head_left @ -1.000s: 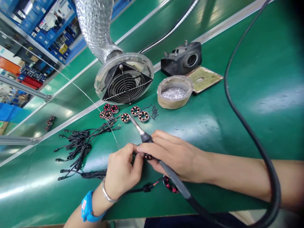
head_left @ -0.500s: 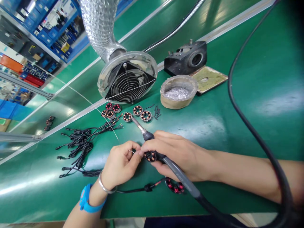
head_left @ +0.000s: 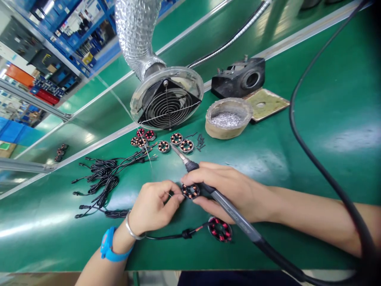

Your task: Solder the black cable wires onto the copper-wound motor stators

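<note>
My right hand (head_left: 230, 190) is closed around a soldering iron (head_left: 235, 216), its bare tip pointing up and left above the bench. Between the thumb and fingers of that same hand sits a small motor stator (head_left: 190, 191) with copper windings, its round face toward me. My left hand (head_left: 159, 204) pinches a thin solder wire (head_left: 170, 194), its fingertips at the stator's left edge. Below the hands, a stator with red windings (head_left: 220, 229) lies on the bench, joined to a black cable (head_left: 166, 237) that passes by my left wrist.
Several loose stators (head_left: 163, 146) lie beyond my hands, near bundled black cables (head_left: 104, 174). A fume extractor (head_left: 168, 103) hangs above them. At the back stand a round pot of metal shavings (head_left: 228, 133), a sponge tray (head_left: 268, 104) and a black iron holder (head_left: 238, 79).
The stator in my right hand has turned to show more of its face, and the left fingertips have drawn slightly away from the right fingers. The whole view has shifted a little.
</note>
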`<state>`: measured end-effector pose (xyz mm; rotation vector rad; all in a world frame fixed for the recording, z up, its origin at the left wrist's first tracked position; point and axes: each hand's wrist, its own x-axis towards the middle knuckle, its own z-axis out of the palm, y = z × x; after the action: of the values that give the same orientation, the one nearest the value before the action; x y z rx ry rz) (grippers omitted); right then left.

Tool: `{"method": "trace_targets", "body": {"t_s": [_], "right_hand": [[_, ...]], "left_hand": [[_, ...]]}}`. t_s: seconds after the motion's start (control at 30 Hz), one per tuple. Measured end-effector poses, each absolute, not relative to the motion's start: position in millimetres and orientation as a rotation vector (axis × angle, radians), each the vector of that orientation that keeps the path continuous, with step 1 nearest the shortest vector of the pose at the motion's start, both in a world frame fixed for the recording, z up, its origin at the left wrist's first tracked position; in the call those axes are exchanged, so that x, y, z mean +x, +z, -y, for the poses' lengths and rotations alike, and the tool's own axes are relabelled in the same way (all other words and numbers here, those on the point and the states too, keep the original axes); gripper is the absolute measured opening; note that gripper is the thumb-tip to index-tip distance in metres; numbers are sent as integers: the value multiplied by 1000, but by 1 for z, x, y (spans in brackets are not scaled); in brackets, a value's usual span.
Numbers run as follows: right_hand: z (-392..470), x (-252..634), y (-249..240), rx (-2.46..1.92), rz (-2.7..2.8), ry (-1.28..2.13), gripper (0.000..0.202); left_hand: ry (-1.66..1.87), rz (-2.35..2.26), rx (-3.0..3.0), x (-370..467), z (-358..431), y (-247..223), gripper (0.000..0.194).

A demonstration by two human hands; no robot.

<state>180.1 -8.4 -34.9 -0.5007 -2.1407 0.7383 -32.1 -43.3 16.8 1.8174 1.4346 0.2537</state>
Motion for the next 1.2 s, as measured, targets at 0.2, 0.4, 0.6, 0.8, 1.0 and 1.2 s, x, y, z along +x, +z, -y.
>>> {"method": "trace_targets", "body": {"t_s": [0.2,0.4,0.6,0.8,1.0,1.2], "right_hand": [[9,180,-36,-547,2093,741,29],[7,180,-38,-625,2088,679,31],[9,176,-40,-632,2105,661,31],[10,178,-38,-682,2168,683,28],[11,176,-39,-666,2177,723,28],[10,177,-40,-607,2219,719,32]], "left_hand": [[519,-1287,1048,-33,46,6,35],[488,-1386,1271,-32,47,12,33],[345,-1534,1464,-22,54,8,28],[532,-1388,1152,-35,42,12,33],[428,-1507,1413,-32,43,9,22],[530,-1463,1328,-32,42,14,28]]}}
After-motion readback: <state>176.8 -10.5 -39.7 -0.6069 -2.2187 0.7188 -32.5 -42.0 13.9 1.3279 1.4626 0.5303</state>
